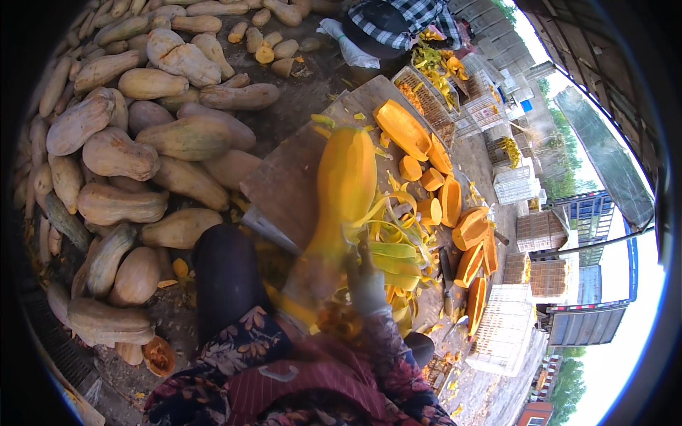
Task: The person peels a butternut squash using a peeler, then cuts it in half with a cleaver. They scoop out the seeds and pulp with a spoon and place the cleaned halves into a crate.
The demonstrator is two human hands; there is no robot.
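Observation:
A long squash (346,170), mostly peeled to yellow-orange, lies tilted with its far end over a wooden board (282,170). My left hand (314,279), blurred, is around its near, narrower end. My right hand (363,263), dark and blurred, is against the right side of the squash, closed on what looks like a peeler (351,232), mostly hidden. From there a ribbon of peel (394,198) curls up to the right. Green and yellow peelings (397,261) are heaped just right of my right hand.
Unpeeled squashes (122,205) are piled at left. Along the board's right side lie peeled orange pieces (450,202) and a knife (446,277). Plastic crates (503,325) stand at right. Another person in a checked garment (394,21) is at the top. My knee (226,277) is beside the board.

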